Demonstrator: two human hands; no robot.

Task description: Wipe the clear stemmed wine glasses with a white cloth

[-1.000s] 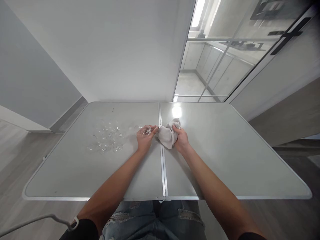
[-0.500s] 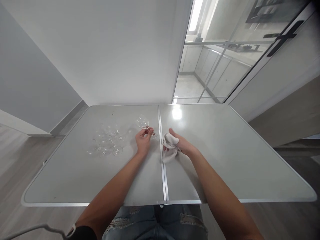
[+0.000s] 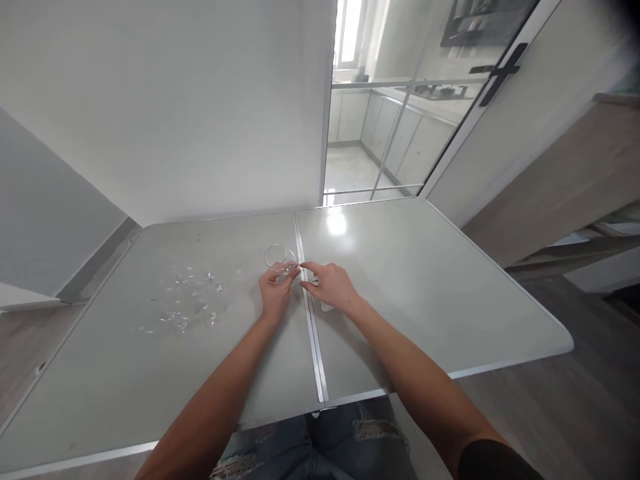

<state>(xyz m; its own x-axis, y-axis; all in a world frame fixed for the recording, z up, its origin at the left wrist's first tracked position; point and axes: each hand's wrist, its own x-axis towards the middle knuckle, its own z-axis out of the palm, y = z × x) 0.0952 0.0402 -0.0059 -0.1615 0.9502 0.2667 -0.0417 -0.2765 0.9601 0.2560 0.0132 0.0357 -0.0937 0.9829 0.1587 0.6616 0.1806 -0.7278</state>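
A clear stemmed wine glass (image 3: 276, 255) lies tilted on its side above the table near its middle seam, bowl to the upper left. My left hand (image 3: 275, 287) is closed with thumb and fingers pinching it below the bowl. From the other side, my right hand (image 3: 333, 285) curls its thumb and index finger around the foot end. A small part of a white cloth (image 3: 327, 307) shows under my right palm; the rest of it is hidden, and whether the other fingers hold it is unclear.
Several clear stemmed glasses (image 3: 187, 300) lie grouped on the left half of the grey table (image 3: 400, 287). A metal seam (image 3: 313, 333) crosses the tabletop. Behind stand a white wall (image 3: 200, 120) and a glass-paned door (image 3: 380, 127).
My right hand has moved left to the glass, and the cloth, gripped before, is now mostly hidden beneath it. The glass has turned in my left hand. The view has swung right.
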